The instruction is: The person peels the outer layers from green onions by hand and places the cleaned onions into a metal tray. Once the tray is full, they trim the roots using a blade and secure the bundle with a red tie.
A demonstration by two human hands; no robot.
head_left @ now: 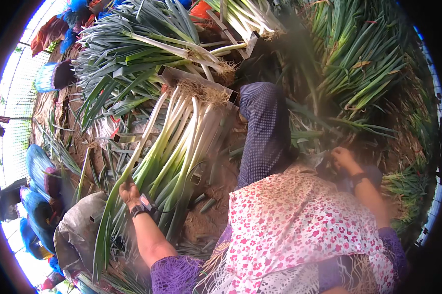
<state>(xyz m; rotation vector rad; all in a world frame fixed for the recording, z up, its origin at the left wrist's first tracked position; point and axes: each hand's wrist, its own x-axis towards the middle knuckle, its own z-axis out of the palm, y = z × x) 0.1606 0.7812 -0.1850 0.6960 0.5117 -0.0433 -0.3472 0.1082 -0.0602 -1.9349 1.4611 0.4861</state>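
My left hand (129, 193) is closed around the green part of a long leek (141, 153) at the left side of a bundle. That bundle of leeks (184, 142) lies with white stems and roots pointing away from me, the roots against a metal bar (194, 81). Off to the right, beside my knee, my right hand (343, 159) has its fingers curled in. The view there is hazy, and what those fingers hold cannot be made out. Cut green leaf pieces (306, 134) lie between my leg and that hand.
More leeks (137, 49) are heaped at the far left, another bundle (245, 19) at the far middle. A large pile of leeks (360, 63) covers the right. Blue bundled bags (37, 188) and a grey sack (81, 228) stand at the left. My bent leg (265, 132) sits between both hands.
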